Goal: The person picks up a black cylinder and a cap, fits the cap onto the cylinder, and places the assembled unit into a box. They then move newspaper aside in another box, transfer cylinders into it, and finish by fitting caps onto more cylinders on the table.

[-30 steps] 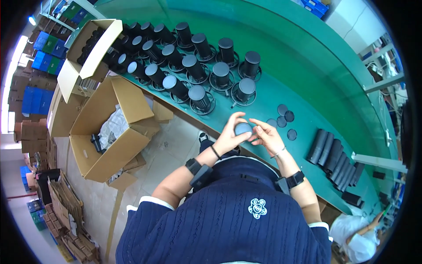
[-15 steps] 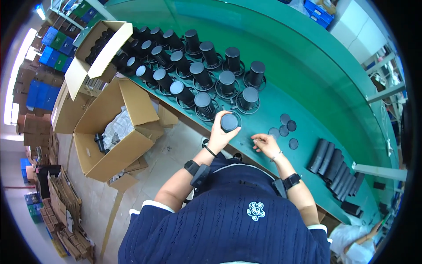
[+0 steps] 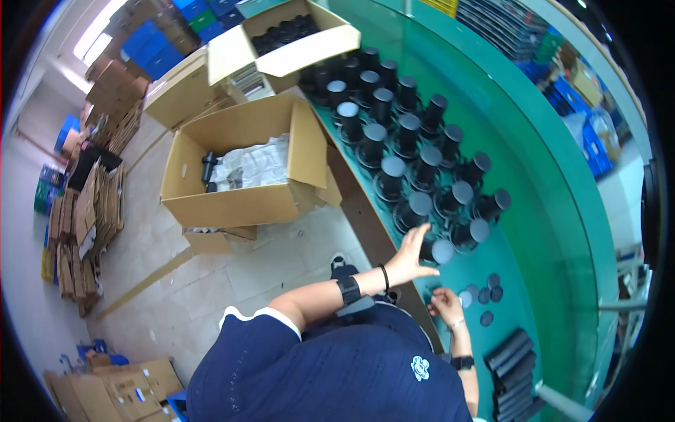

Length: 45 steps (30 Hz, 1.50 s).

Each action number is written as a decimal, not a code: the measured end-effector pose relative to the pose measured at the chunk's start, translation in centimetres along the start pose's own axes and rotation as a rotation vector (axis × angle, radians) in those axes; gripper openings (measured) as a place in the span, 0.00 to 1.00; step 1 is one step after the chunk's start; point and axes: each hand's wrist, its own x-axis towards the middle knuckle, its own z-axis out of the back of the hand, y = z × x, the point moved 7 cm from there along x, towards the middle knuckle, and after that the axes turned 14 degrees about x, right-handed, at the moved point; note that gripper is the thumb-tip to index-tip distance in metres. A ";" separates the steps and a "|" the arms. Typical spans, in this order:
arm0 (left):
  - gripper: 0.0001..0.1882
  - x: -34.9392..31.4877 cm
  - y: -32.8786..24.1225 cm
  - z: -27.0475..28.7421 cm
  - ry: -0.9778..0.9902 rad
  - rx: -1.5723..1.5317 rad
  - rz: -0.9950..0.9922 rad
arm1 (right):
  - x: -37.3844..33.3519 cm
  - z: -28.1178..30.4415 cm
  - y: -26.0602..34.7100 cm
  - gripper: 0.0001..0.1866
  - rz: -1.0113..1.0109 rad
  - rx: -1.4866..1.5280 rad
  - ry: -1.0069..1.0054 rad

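My left hand (image 3: 406,261) is at the table's near edge with thumb and fingers spread. They reach around the near side of a black cylinder (image 3: 441,251), which stands upright with its round grey top facing up. Whether the fingertips touch it is hard to see. My right hand (image 3: 448,307) hovers low over the green table, its fingers curled together; anything small between them cannot be made out. Just right of it lie several loose dark discs (image 3: 485,295). Beyond my left hand, rows of similar black cylinders (image 3: 420,205) on round ringed bases stand close together.
Several black tubes (image 3: 511,362) lie side by side near the right forearm. An open cardboard box (image 3: 232,208) with white wrapping and a black part stands left of the table. Behind it, another open box (image 3: 309,58) holds black parts. A green panel (image 3: 534,190) borders the table's far side.
The view has swung left, so the scene sits differently in it. My left hand has spread its fingers from the cylinder it held, which now stands at the front of the rows.
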 end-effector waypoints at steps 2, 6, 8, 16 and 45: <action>0.50 -0.5 0.9 1.5 0.017 -0.015 -0.010 | -0.4 -0.6 -0.9 0.11 -0.037 -0.019 0.069; 0.32 -2.6 5.7 7.7 -0.116 -0.023 0.015 | -1.7 -5.5 -1.1 0.12 -0.160 -0.067 0.097; 0.19 -3.8 10.8 9.9 -0.018 -0.102 0.143 | -1.1 -10.0 -0.7 0.14 -0.218 -0.162 0.203; 0.08 -14.6 27.1 31.1 -0.157 0.031 0.430 | 9.4 -35.3 5.2 0.14 -0.220 -0.360 0.575; 0.21 -14.8 76.4 64.4 0.486 0.505 1.015 | 64.5 -63.9 10.6 0.16 0.476 -1.851 -0.016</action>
